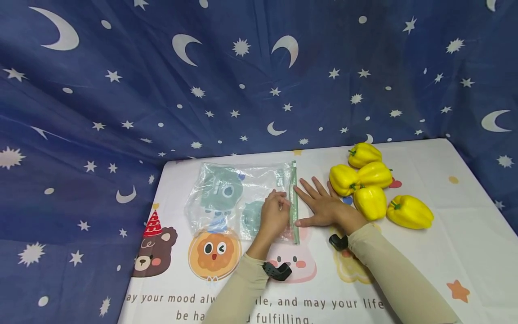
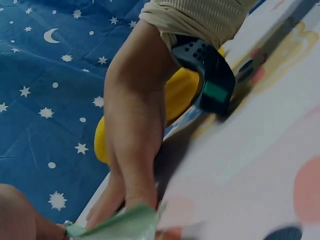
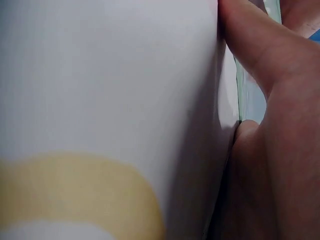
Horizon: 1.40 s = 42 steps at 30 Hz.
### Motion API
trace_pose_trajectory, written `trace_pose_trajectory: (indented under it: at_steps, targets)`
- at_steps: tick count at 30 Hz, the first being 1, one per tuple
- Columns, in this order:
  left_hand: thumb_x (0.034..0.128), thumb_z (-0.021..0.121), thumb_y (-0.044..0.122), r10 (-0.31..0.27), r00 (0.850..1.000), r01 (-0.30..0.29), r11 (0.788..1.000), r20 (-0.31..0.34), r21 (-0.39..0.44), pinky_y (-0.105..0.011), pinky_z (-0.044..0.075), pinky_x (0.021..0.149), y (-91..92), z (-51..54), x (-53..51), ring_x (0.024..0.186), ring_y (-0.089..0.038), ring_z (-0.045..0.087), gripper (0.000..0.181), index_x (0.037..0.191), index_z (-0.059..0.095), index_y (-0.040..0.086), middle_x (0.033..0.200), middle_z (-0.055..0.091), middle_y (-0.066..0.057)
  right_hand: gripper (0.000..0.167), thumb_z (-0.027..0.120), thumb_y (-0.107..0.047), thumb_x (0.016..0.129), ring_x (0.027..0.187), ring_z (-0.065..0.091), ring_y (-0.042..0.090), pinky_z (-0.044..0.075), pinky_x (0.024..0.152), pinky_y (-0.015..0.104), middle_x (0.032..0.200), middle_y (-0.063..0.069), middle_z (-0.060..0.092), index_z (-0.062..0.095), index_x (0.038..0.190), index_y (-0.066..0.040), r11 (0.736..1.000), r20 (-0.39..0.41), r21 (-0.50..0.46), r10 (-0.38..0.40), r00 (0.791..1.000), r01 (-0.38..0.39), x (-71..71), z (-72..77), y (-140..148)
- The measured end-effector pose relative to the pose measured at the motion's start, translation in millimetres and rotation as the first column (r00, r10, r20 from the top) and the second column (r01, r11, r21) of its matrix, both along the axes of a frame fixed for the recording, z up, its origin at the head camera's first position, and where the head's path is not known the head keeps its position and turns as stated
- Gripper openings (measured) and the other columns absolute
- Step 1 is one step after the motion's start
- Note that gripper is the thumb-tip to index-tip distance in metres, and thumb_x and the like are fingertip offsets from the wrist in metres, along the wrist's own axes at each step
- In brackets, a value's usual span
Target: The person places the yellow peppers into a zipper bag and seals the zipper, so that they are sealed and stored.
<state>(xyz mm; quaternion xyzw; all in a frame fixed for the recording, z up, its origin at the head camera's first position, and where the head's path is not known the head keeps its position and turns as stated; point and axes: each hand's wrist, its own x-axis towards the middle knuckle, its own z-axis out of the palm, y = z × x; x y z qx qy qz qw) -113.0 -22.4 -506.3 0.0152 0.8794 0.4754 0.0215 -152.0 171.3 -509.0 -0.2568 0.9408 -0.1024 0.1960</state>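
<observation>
A clear zip-top bag (image 1: 255, 177) with a green zip strip (image 1: 295, 202) lies flat, printed with teal cartoon shapes. My left hand (image 1: 276, 217) is over its right part, fingers bent, pinching the plastic beside the strip. In the left wrist view, part of this hand (image 2: 20, 215) meets the raised green edge (image 2: 120, 225). Just right of the strip, my right hand (image 1: 323, 209) rests on the tablecloth with fingers spread, thumb and index tips at the bag's edge. Several yellow bell peppers (image 1: 370, 202) sit close to the right hand's far side.
A white tablecloth (image 1: 429, 270) with cartoon prints and lettering covers the table. One bell pepper (image 1: 410, 212) lies to the right of the others. Behind and to the left hangs a blue curtain (image 1: 226, 76) with moons and stars. Each wrist wears a black camera (image 1: 277, 271).
</observation>
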Motion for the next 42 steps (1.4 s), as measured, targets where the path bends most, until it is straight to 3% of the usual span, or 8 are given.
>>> trace_pose_trajectory:
  at_steps: [4,8,11,18,28,34,40,42]
  targets:
    - [0.1009,0.051,0.009,-0.041,0.999,0.04,0.999,-0.025,-0.035,-0.039,0.054,0.093,-8.8,7.0,0.0,0.109,-0.031,0.063,0.017,0.095,0.063,0.0,0.115,0.065,-0.016,0.116,0.056,-0.087,0.078,0.158,-0.01,0.039,-0.009,0.12,0.069,0.173,0.004,-0.005,0.01,0.166,-0.028,1.0,0.005,0.0,-0.006,1.0,0.006,0.1,-0.1,0]
    - [0.1016,0.049,0.006,-0.079,0.991,0.062,0.987,-0.112,-0.149,-0.022,0.045,0.057,-16.1,12.8,-0.9,0.065,-0.014,0.055,0.013,0.093,0.057,0.001,0.078,0.062,-0.008,0.117,0.055,-0.089,0.077,0.158,-0.012,0.037,-0.011,0.12,0.068,0.173,0.002,-0.007,0.008,0.166,-0.03,1.0,0.018,0.004,-0.014,1.0,0.014,-1.3,-2.0,-1]
    - [0.1001,0.053,0.004,-0.115,0.982,0.088,0.981,-0.147,-0.175,-0.018,0.042,0.05,-22.5,11.1,-2.4,0.056,-0.006,0.05,0.004,0.099,0.055,0.001,0.072,0.061,-0.004,0.117,0.056,-0.088,0.077,0.158,-0.012,0.037,-0.012,0.12,0.068,0.173,0.002,-0.007,0.008,0.166,-0.03,1.0,0.028,0.0,-0.018,0.999,0.018,-1.2,-2.7,-1]
    - [0.0982,0.057,0.009,-0.143,0.989,0.136,0.983,0.049,0.124,-0.026,0.056,0.064,-36.6,-6.1,-6.8,0.065,-0.009,0.068,0.026,0.121,0.07,0.011,0.087,0.073,-0.003,0.117,0.056,-0.089,0.076,0.158,-0.015,0.036,-0.015,0.119,0.068,0.173,0.001,-0.009,0.006,0.165,-0.031,1.0,0.042,-0.008,-0.02,0.999,0.02,-1.5,-6.9,0]
    - [0.0933,0.073,0.015,-0.159,0.973,0.075,0.902,0.167,0.424,-0.024,0.056,0.067,-44.9,-16.6,-10.3,0.069,-0.011,0.064,0.021,0.113,0.072,0.006,0.086,0.064,0.001,0.117,0.057,-0.088,0.077,0.158,-0.014,0.036,-0.013,0.119,0.068,0.173,0.001,-0.01,0.006,0.165,-0.031,1.0,0.045,-0.006,-0.016,0.999,0.016,-2.1,-5.1,1]
    - [0.0991,0.059,0.008,-0.232,0.963,0.182,0.933,0.134,0.311,-0.023,0.046,0.061,-56.2,-14.4,-9.7,0.064,-0.012,0.051,0.026,0.121,0.073,0.012,0.085,0.054,-0.001,0.117,0.055,-0.089,0.077,0.158,-0.014,0.036,-0.014,0.119,0.069,0.173,0.001,-0.01,0.006,0.165,-0.031,1.0,0.051,0.007,-0.019,0.998,0.019,-1.2,-5.8,1]
    - [0.1005,0.056,0.015,-0.202,0.977,0.197,0.978,0.068,0.071,-0.027,0.045,0.073,-71.2,-6.8,-10.2,0.068,-0.009,0.047,0.03,0.124,0.075,0.019,0.104,0.069,-0.005,0.118,0.054,-0.09,0.075,0.158,-0.016,0.035,-0.017,0.119,0.068,0.173,0.0,-0.011,0.005,0.166,-0.032,0.999,0.051,-0.029,-0.018,0.999,0.02,-3.6,-10.6,2]
    - [0.1001,0.061,0.019,-0.189,0.98,0.187,0.981,0.056,0.045,-0.028,0.045,0.066,-76.6,-5.0,-10.1,0.059,-0.009,0.043,0.032,0.13,0.072,0.019,0.091,0.07,-0.007,0.118,0.056,-0.089,0.076,0.158,-0.015,0.037,-0.016,0.118,0.068,0.173,0.002,-0.009,0.006,0.166,-0.031,0.999,0.052,-0.046,-0.015,0.999,0.017,-3.4,-10.0,2]
